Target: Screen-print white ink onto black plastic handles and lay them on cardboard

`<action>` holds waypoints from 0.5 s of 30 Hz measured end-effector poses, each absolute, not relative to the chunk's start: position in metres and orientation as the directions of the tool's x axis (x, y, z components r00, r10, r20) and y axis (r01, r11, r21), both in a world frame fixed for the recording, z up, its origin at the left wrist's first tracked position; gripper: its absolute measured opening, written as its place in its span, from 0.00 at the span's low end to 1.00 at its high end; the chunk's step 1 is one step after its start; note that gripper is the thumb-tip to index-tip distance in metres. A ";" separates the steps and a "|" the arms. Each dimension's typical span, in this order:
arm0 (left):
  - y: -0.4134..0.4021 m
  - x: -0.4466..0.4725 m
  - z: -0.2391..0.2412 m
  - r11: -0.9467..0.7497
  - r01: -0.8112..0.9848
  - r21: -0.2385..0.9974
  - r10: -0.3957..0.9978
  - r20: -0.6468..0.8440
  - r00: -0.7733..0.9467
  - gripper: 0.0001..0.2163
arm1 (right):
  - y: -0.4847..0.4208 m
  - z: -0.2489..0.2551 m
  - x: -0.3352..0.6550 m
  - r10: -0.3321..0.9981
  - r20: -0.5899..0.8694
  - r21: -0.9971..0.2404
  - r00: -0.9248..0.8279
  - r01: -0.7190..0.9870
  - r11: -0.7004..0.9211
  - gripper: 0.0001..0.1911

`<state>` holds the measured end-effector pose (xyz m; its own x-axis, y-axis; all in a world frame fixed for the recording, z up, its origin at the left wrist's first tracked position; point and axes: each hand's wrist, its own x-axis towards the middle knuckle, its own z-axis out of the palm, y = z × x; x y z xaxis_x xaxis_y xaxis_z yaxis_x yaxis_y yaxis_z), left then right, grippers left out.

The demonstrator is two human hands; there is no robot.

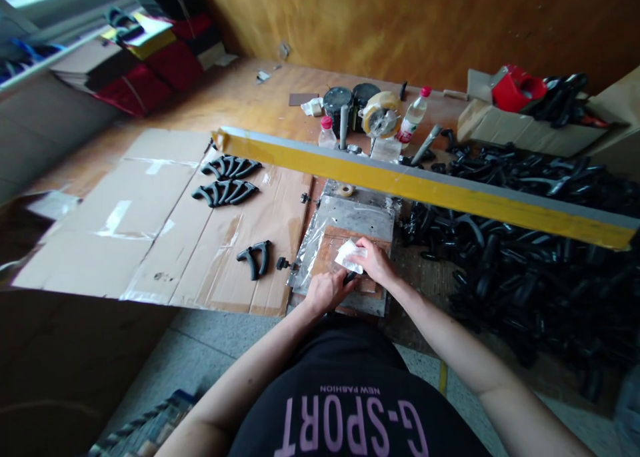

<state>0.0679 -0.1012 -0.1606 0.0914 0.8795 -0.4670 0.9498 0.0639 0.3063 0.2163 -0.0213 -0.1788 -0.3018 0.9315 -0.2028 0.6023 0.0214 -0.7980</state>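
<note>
My left hand (325,292) is closed around a small black curved part (349,278), of which only one end shows beyond the fingers. Pinched in my right hand (376,260) is a crumpled white cloth or tissue (351,254), close above that end; whether they touch I cannot tell. Both hands are over a brown board (327,244) on a grey metal plate (357,212). On the cardboard (215,264) to the left lie two black curved parts (255,257) side by side, with two rows of similar parts (227,194) farther back.
A yellow-and-grey bar (400,180) crosses above the table beyond my hands. A large heap of black parts (525,277) covers the right side. Bottles (414,117), black tins (337,102) and a tape roll (381,116) stand behind the bar. An open carton (525,127) is at back right.
</note>
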 end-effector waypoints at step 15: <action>-0.101 0.069 -0.160 0.061 0.954 0.293 0.895 -0.439 0.077 0.22 | 0.004 -0.182 0.209 0.981 -0.076 -0.831 -0.178 0.556 0.036 0.11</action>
<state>0.0687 -0.1009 -0.1598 0.0769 0.8951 -0.4391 0.9543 0.0615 0.2925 0.2093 0.0037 -0.1823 -0.1784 0.9810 -0.0763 0.5556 0.0364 -0.8307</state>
